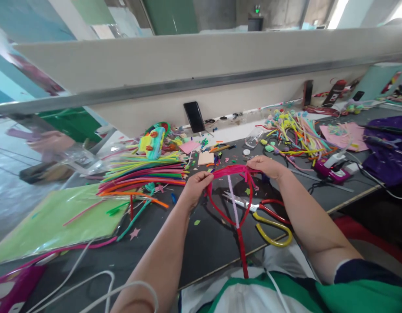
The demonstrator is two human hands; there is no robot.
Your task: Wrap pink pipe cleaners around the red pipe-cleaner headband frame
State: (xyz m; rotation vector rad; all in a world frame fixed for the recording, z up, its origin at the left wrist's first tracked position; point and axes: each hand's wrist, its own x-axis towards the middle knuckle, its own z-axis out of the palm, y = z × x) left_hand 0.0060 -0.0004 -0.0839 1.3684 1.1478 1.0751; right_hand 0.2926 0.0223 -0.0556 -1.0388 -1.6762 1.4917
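A red and pink pipe-cleaner shape (219,210) with a rounded frame, a pale lilac middle strip and a red stem hangs between my hands over the table's front edge. My left hand (198,186) pinches the left end of its pink top band. At the right end of that band, my right hand (263,167) is closed on it. Scissors (269,211) with red and yellow handles lie on the table behind and right of the stem, blades open and pointing left.
Bundled pipe cleaners (148,174) and a green sheet (70,213) lie at left. A phone (194,117) leans on the partition. More pipe cleaners (298,134), a purple power strip (332,170) and purple cloth (390,148) are at right. White cables cross the front left.
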